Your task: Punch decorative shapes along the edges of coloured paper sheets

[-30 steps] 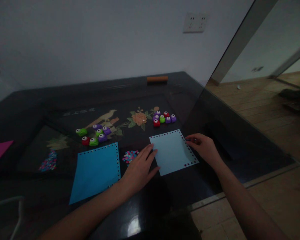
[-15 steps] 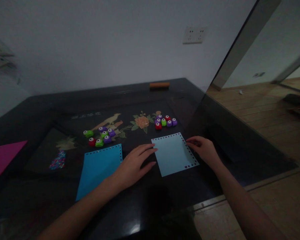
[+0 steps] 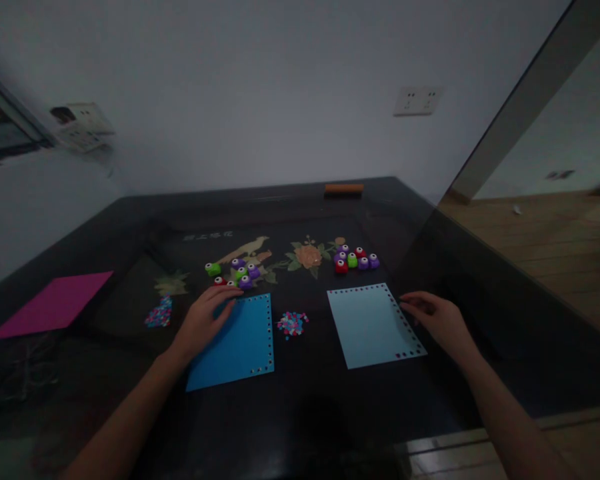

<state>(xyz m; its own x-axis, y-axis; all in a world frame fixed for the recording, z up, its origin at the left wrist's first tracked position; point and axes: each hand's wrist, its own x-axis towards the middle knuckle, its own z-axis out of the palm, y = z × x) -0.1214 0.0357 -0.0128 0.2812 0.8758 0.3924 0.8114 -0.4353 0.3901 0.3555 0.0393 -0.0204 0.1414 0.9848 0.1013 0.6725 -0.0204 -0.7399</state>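
Note:
My left hand (image 3: 205,321) hovers over or rests on the upper left of a bright blue sheet (image 3: 237,343). Its fingers are stretched and the thumb is apart, the fingertips close to the sheet's top edge. Small dots line the top, right and part of the bottom edges of this sheet. My right hand (image 3: 437,320) is at the right edge of a pale blue sheet (image 3: 373,327), with thumb and forefinger drawn together; anything between them is too small to make out. Dots also run along this sheet's top and right edges, with a few at its bottom right corner. Between the sheets lies a pile of tiny coloured pieces (image 3: 293,323).
Another pile of tiny pieces (image 3: 160,312) lies left, near a pink sheet (image 3: 55,303). Several eyeball-topped toys stand in a left group (image 3: 241,272) and a right group (image 3: 353,260). An orange-brown bar (image 3: 344,189) lies at the back of the dark table (image 3: 300,413), against the wall.
My left hand has moved left from the pale sheet to the blue sheet, uncovering the pile between them. My right hand stays at the pale sheet's right edge. The view has shifted.

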